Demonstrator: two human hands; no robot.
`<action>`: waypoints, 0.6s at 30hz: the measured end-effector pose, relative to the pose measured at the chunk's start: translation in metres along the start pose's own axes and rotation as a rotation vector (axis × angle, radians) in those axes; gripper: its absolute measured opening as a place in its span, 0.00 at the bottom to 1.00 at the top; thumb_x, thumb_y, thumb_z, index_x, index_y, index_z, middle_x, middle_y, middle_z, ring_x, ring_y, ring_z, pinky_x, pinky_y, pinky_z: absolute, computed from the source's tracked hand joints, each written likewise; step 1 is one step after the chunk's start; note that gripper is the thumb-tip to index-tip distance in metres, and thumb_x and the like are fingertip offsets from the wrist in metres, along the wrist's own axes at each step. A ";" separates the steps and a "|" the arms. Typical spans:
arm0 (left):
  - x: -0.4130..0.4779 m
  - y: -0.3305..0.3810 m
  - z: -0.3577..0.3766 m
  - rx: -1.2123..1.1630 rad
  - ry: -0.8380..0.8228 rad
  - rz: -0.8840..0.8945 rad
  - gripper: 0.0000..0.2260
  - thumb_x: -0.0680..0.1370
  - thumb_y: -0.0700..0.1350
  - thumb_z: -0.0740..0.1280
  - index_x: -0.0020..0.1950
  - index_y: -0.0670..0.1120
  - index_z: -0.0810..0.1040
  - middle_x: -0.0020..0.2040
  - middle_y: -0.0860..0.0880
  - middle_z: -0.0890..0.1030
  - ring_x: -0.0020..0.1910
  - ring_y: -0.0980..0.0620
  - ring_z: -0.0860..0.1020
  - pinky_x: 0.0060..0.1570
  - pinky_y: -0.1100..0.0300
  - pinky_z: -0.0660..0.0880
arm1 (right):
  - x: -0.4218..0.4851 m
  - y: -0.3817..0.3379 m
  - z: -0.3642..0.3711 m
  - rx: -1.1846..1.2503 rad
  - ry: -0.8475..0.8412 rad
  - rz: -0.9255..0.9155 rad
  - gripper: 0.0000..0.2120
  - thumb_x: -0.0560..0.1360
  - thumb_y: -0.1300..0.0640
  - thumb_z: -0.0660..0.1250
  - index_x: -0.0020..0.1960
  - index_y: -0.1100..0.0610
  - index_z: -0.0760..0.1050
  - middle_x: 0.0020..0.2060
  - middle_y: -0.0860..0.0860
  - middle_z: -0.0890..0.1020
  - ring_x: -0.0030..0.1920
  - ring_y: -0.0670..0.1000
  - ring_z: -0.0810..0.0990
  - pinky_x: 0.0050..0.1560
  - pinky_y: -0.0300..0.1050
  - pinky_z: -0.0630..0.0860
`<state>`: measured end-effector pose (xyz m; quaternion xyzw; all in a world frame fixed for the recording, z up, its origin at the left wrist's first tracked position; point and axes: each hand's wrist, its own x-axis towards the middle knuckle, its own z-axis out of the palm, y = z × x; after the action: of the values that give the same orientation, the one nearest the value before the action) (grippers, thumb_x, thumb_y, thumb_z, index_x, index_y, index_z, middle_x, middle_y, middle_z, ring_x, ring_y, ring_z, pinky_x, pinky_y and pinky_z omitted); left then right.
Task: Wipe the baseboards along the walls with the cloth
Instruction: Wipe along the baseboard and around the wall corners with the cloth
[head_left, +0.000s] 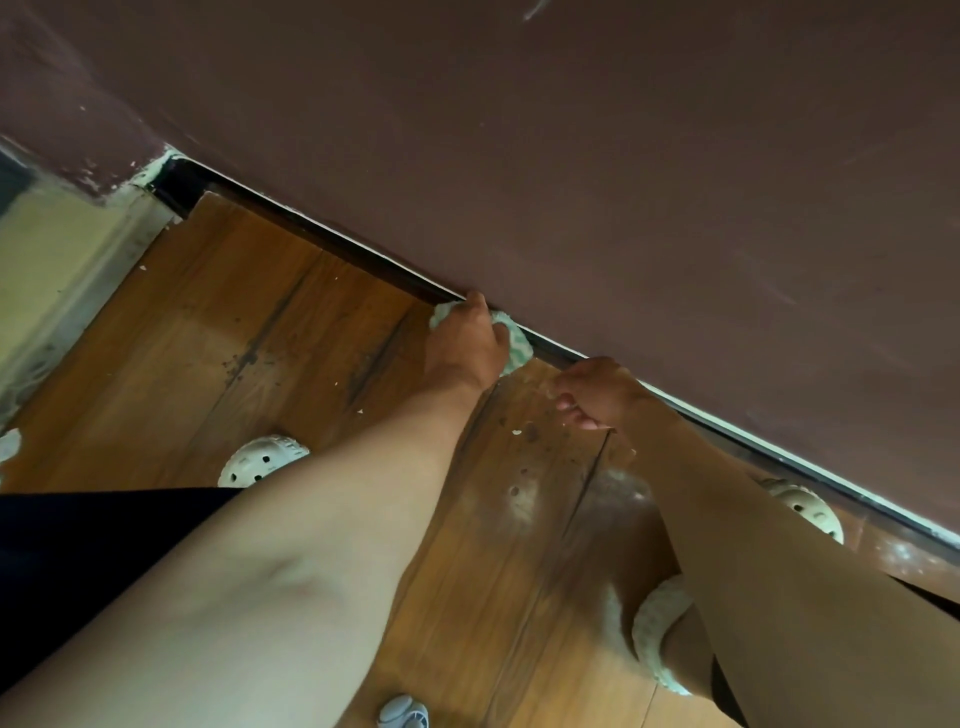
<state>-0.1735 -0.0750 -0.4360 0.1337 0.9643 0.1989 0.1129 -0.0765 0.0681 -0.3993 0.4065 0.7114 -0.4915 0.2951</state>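
A dark baseboard (363, 257) with a thin pale top edge runs diagonally under the maroon wall (623, 156), from upper left to lower right. My left hand (465, 345) grips a pale green-and-white cloth (517, 340) and presses it against the baseboard near the middle of the view. The hand covers most of the cloth. My right hand (592, 392) is just to the right of it, close to the baseboard and above the floor, with its fingers loosely curled and nothing in them.
The wooden plank floor (234, 322) is scuffed, with dust and paint chips. White perforated clogs lie at left (262, 460) and by the baseboard at right (810, 512). A fuzzy slipper (657, 636) and a grey object (402, 712) are near me. A yellowish threshold (52, 249) is at far left.
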 end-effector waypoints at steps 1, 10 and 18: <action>-0.003 0.004 0.003 0.011 -0.030 0.026 0.14 0.81 0.50 0.63 0.62 0.44 0.72 0.56 0.42 0.83 0.55 0.42 0.82 0.47 0.53 0.77 | 0.001 0.000 0.001 -0.015 0.013 -0.022 0.03 0.79 0.59 0.65 0.48 0.57 0.77 0.35 0.53 0.79 0.28 0.48 0.77 0.29 0.37 0.74; -0.004 0.002 -0.009 0.100 0.130 -0.044 0.12 0.82 0.53 0.60 0.60 0.47 0.72 0.53 0.44 0.82 0.51 0.44 0.82 0.38 0.56 0.68 | -0.005 -0.001 -0.003 0.029 0.000 -0.030 0.04 0.77 0.61 0.64 0.46 0.57 0.78 0.36 0.54 0.78 0.30 0.50 0.76 0.34 0.39 0.76; -0.018 0.017 0.011 0.039 0.019 0.017 0.11 0.81 0.50 0.62 0.60 0.46 0.72 0.56 0.43 0.83 0.55 0.42 0.82 0.46 0.52 0.76 | -0.004 0.007 -0.001 0.039 -0.067 0.006 0.07 0.81 0.60 0.63 0.44 0.57 0.75 0.32 0.52 0.79 0.30 0.51 0.80 0.26 0.38 0.73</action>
<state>-0.1500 -0.0621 -0.4358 0.1422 0.9678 0.1824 0.0997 -0.0680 0.0688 -0.3990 0.3977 0.6903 -0.5176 0.3122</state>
